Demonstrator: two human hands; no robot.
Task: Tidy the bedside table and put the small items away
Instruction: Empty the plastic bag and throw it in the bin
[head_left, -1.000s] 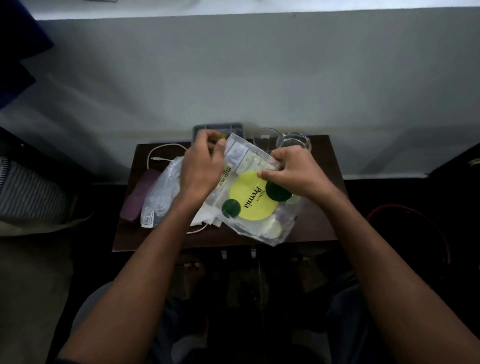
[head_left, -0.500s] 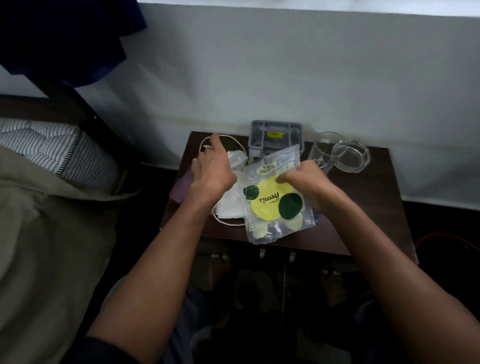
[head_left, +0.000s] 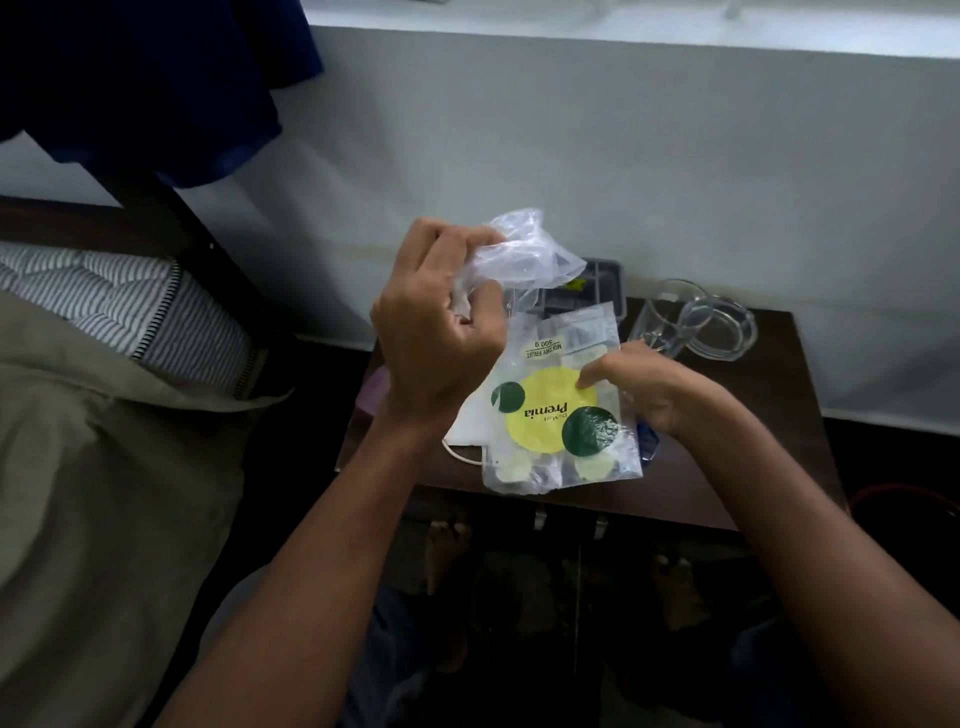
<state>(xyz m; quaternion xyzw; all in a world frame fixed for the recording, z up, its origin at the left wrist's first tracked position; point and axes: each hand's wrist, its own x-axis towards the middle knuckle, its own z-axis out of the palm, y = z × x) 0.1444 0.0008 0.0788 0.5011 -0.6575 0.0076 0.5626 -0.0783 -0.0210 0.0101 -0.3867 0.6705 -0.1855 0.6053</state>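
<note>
A dark wooden bedside table (head_left: 743, 467) stands against the wall. My left hand (head_left: 436, 338) is raised above its left side, fingers closed on a crumpled clear plastic bag (head_left: 524, 254). My right hand (head_left: 639, 384) pinches the right edge of a clear dry-fruit pouch (head_left: 561, 415) with a yellow and green label, held over the table's middle. White paper (head_left: 467, 426) and a white cable (head_left: 460, 454) lie under the pouch. A blue item (head_left: 649, 441) peeks out beside my right wrist.
A grey compartment tray (head_left: 597, 286) sits at the table's back edge. A clear glass (head_left: 657, 322) and a glass ashtray (head_left: 719, 332) stand at the back right. A pink object (head_left: 374, 389) lies at the left edge. A bed with a striped pillow (head_left: 130, 312) fills the left.
My left hand has picked the crumpled clear bag up off the table's left side and lifted it. My right hand keeps hold of the pouch. The view has shifted closer.
</note>
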